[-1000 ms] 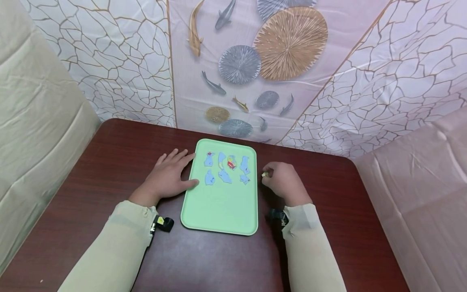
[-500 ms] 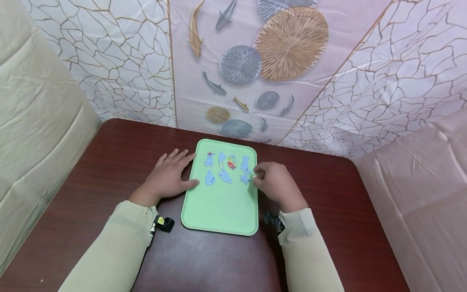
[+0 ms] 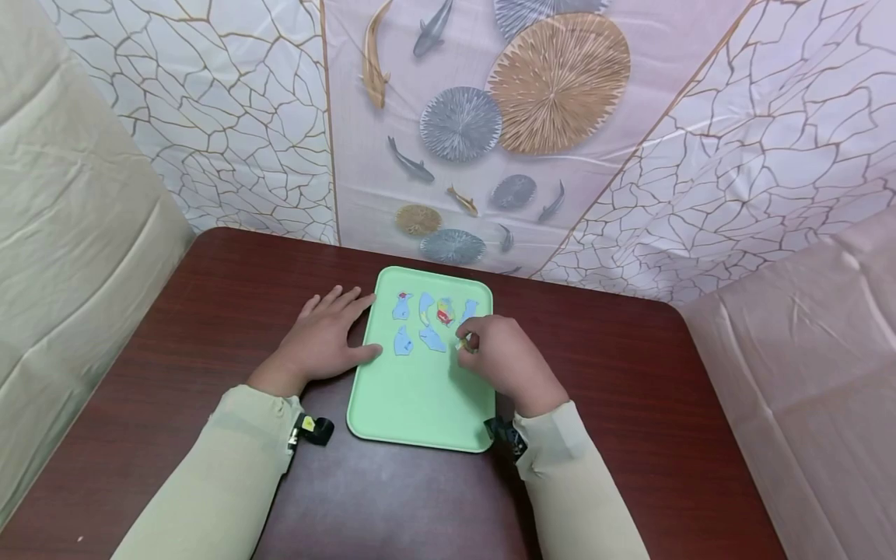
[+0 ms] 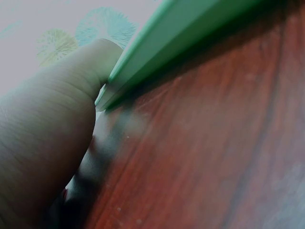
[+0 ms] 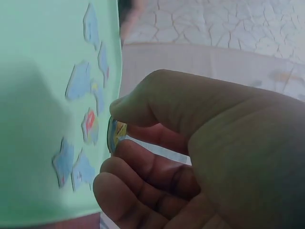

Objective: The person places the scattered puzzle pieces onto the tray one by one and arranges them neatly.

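My right hand (image 3: 507, 362) is over the right side of a green tray (image 3: 420, 404), pinching a small yellow-and-blue puzzle piece (image 5: 116, 135) between thumb and fingers. Flat, irregular light-blue puzzle pieces lie in two rough rows on the upper half of the tray. Among them are a red-and-yellow piece (image 3: 445, 312), a piece with a red spot (image 3: 401, 306) and a plain blue one (image 3: 432, 339). The right hand hides part of the right-hand pieces in the head view. My left hand (image 3: 318, 338) lies with fingers spread at the tray's left edge, its thumb (image 4: 71, 81) on the rim.
The tray rests on a dark red-brown wooden table (image 3: 616, 365). A patterned cloth backdrop (image 3: 266, 117) stands behind the table, with plain fabric panels (image 3: 826, 350) on both sides. Each wrist wears a black camera strap (image 3: 315, 430).
My right hand, with the puzzle piece pinched in it, has moved left from beside the tray to over its right side. The left hand and tray have stayed put.
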`<move>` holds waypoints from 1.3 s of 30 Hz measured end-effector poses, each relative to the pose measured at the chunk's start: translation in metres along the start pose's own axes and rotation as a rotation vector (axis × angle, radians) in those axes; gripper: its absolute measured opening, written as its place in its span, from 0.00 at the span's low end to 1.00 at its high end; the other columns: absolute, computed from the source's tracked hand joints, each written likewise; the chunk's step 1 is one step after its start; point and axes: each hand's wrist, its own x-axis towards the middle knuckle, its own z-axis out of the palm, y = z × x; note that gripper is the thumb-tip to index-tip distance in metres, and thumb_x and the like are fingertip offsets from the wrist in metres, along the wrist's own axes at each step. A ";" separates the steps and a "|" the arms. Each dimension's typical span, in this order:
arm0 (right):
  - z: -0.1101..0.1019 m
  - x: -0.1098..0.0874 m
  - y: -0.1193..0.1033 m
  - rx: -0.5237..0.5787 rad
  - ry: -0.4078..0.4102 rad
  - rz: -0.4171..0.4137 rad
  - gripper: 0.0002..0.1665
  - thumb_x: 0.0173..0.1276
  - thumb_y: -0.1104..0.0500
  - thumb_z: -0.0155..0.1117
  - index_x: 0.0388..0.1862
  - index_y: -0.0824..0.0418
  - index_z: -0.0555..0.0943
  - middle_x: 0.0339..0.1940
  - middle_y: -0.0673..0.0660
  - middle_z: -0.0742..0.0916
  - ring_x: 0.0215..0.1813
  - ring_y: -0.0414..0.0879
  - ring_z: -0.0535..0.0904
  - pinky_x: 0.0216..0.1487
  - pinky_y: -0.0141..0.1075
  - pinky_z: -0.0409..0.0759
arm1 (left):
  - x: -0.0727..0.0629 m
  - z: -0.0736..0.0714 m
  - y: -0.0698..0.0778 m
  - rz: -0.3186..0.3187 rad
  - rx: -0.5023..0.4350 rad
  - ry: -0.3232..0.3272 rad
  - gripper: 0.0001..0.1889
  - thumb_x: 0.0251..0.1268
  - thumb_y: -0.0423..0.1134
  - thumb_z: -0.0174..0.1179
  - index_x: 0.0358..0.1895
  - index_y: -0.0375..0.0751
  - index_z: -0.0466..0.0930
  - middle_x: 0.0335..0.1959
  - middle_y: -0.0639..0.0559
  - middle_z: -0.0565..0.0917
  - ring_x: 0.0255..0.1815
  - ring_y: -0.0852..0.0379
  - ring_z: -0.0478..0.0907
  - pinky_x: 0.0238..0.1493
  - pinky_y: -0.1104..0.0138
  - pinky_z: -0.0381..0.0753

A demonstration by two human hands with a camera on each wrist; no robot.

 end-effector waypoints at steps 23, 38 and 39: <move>0.027 0.012 -0.036 -0.050 -0.104 -0.191 0.13 0.71 0.65 0.70 0.50 0.59 0.95 0.28 0.47 0.88 0.39 0.44 0.81 0.47 0.40 0.84 | -0.001 0.000 -0.001 0.004 0.004 -0.002 0.51 0.75 0.67 0.67 0.93 0.55 0.58 0.94 0.40 0.57 0.96 0.32 0.45 0.92 0.31 0.42; 0.039 0.019 -0.041 -0.057 -0.156 -0.184 0.15 0.71 0.64 0.71 0.54 0.58 0.95 0.28 0.45 0.88 0.35 0.41 0.79 0.48 0.38 0.84 | 0.000 0.001 -0.002 -0.001 0.000 -0.007 0.51 0.76 0.70 0.65 0.94 0.56 0.56 0.95 0.41 0.55 0.97 0.34 0.43 0.93 0.32 0.41; 0.039 0.019 -0.041 -0.057 -0.159 -0.179 0.16 0.71 0.64 0.72 0.55 0.57 0.94 0.28 0.45 0.88 0.36 0.42 0.79 0.48 0.38 0.84 | 0.000 0.001 -0.002 0.000 -0.002 -0.008 0.51 0.76 0.70 0.65 0.94 0.56 0.56 0.95 0.41 0.55 0.97 0.34 0.43 0.93 0.32 0.40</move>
